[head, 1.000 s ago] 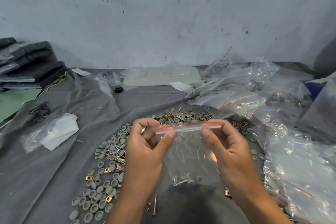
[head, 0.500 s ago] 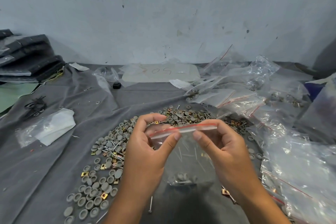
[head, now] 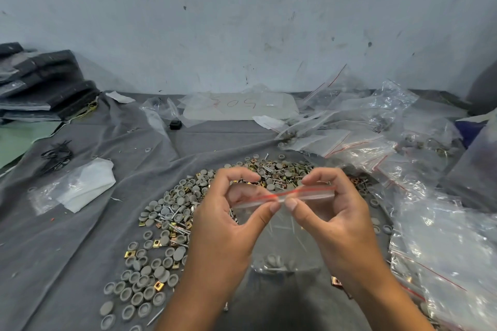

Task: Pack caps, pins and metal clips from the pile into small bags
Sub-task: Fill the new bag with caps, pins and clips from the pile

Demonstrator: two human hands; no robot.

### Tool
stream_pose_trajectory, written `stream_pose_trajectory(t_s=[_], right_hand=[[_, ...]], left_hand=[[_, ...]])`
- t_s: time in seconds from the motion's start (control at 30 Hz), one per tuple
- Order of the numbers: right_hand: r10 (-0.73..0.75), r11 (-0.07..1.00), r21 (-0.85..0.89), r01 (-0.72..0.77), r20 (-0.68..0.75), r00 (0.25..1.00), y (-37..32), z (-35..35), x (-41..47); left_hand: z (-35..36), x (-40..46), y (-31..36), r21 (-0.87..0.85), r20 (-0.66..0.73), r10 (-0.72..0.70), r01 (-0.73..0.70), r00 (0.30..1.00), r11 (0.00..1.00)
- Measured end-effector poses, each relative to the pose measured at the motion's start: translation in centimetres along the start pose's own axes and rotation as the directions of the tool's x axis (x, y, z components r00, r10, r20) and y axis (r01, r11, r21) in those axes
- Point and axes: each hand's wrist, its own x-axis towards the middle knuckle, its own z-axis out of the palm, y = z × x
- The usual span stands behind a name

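A person's left hand (head: 228, 226) and right hand (head: 333, 220) pinch the red-striped zip strip of a small clear plastic bag (head: 285, 239), thumbs nearly meeting at its middle and forefingers curled over the top edge. The thin, glossy bag hangs between the wrists above the table (head: 67, 250), which is draped in wrinkled grey cloth; slim metal pins show through its film and round grey caps sit at its bottom. Beneath and beyond the hands spreads the pile (head: 172, 223): matte grey dished caps, silvery pins and small square brass-coloured metal clips. Crinkled, shiny bags (head: 403, 164) are heaped to the right. A folded white sheet in a clear sleeve (head: 80, 185) lies to the left.
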Motion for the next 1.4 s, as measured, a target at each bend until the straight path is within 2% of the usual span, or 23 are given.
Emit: stream_pose_trajectory(t_s=[0.13, 0.3, 0.37, 0.5, 0.7, 0.93, 1.07, 1.23, 1.4], right_hand=[[0.049, 0.999, 0.013, -0.049, 0.012, 0.999, -0.1, -0.5, 0.1], [0.108, 0.994, -0.003, -0.108, -0.009, 0.994, -0.4, -1.7, 0.5], [0.107, 0.994, -0.026, -0.108, -0.024, 0.994, -0.4, -2.1, 0.6], [0.117, 0.992, 0.047, -0.115, -0.043, 0.992, -0.5, -2.7, 0.8], [0.157, 0.982, 0.103, -0.156, 0.003, 0.988, -0.8, -3.3, 1.0], [0.165, 0.985, 0.060, -0.161, -0.059, 0.985, -0.7, -4.0, 1.1], [0.153, 0.986, 0.081, -0.145, -0.100, 0.983, -0.6, -4.1, 1.2], [0.128, 0.987, 0.103, -0.120, -0.082, 0.988, -0.6, -4.2, 1.2], [0.079, 0.995, 0.057, -0.076, -0.041, 0.996, -0.7, -3.6, 1.1]], left_hand=[[-0.7, 0.1, -0.1, -0.102, 0.044, -0.101, 0.105, 0.994, 0.989], [-1.4, 0.8, -0.4, -0.251, -0.030, -0.178, 0.165, 0.984, 0.954], [-1.5, 0.9, -0.6, -0.247, -0.031, -0.185, 0.172, 0.982, 0.954], [-1.7, 1.2, -0.7, -0.257, -0.006, -0.189, 0.181, 0.982, 0.949], [-1.8, 1.2, -0.6, -0.273, 0.065, -0.205, 0.215, 0.977, 0.938], [-2.3, 1.4, -0.9, -0.283, -0.001, -0.242, 0.232, 0.970, 0.931], [-2.5, 1.4, -1.0, -0.216, 0.000, -0.228, 0.223, 0.974, 0.951], [-2.5, 1.3, -1.2, -0.186, 0.026, -0.173, 0.175, 0.985, 0.967], [-1.9, 1.2, -1.2, -0.224, -0.007, -0.151, 0.146, 0.988, 0.964]])
